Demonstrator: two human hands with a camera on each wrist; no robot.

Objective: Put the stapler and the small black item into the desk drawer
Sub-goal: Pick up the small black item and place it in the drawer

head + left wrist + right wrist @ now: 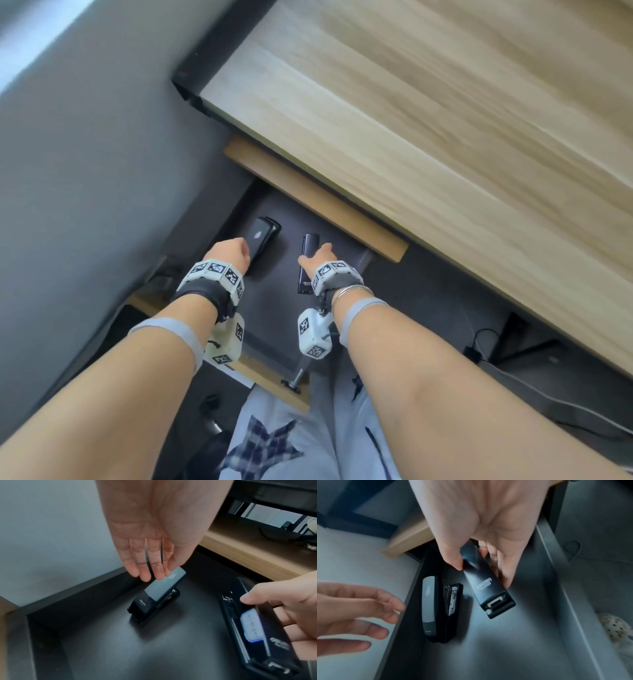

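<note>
Placing step nearly done: stapler (430,607) lay in the drawer (513,635) at lower left, left hand (150,531) fingers straight, released; right hand (481,524) pinched the small black item (485,586) mid-frame over the drawer floor, needing lowering and release.

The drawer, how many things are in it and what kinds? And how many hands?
Staplers with a grey top, lying on the drawer floor: 1
Long black items, held by the right hand: 1
Hands, counting the left hand, open above the stapler: 2
Total: 4
</note>
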